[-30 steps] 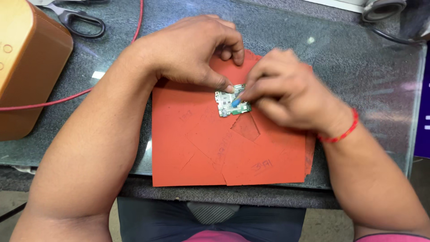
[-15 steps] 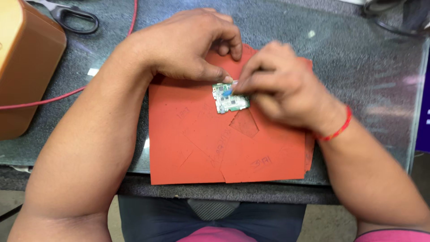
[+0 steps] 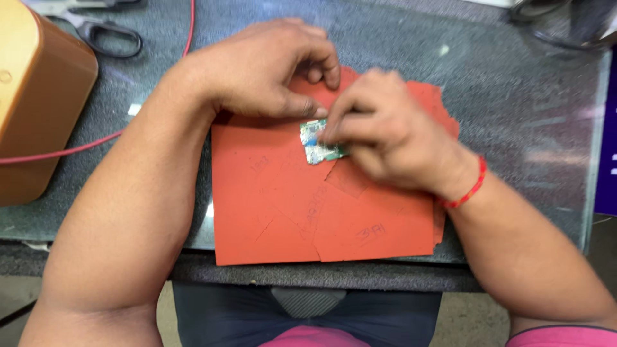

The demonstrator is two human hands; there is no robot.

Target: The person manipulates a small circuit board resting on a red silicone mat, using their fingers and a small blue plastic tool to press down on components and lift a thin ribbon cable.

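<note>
The grey speckled surface is carrying a tan box at far left and a cracked orange mat at centre. On the mat, the left hand is pressing a small green circuit board flat with its thumb, while the right hand is pinching the board's edge, apparently working a part there. Any next move needs a steady, fine grip.
</note>
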